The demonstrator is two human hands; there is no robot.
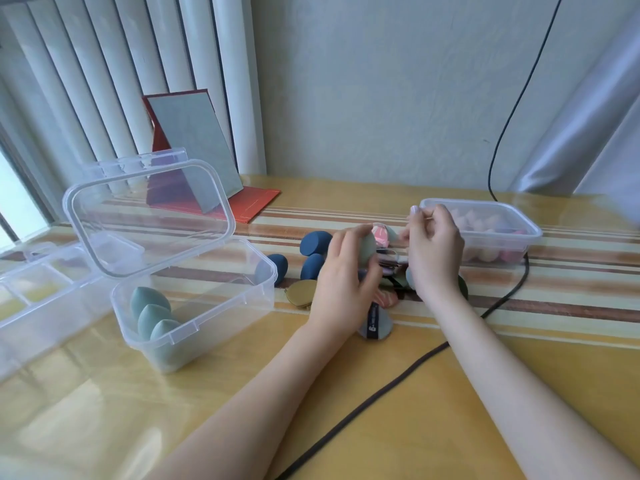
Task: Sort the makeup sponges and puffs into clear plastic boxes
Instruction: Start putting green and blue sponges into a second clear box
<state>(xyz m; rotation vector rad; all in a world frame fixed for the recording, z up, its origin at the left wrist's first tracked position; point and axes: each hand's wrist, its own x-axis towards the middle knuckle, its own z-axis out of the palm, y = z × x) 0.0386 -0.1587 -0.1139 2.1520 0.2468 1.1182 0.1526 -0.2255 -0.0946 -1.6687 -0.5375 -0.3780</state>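
My left hand [346, 271] is curled around a pale green egg-shaped sponge [367, 247] over the loose pile [381, 282] at the middle of the desk [346, 393]. I judge it light, soft and springy, so it should squash under pressure; holding it round the fat middle suits it. Its surface looks matte and smooth. My right hand [434, 251] has its fingers bent above the pile, close to the left one, but I cannot tell whether it holds anything. 3 matching green sponges [152, 317] already stand in the open clear box [207, 327] toward the desk's left edge. 3 dark blue sponges [313, 254] lie between that box and the pile. A second tub [519, 237] near the right edge holds pink pieces.
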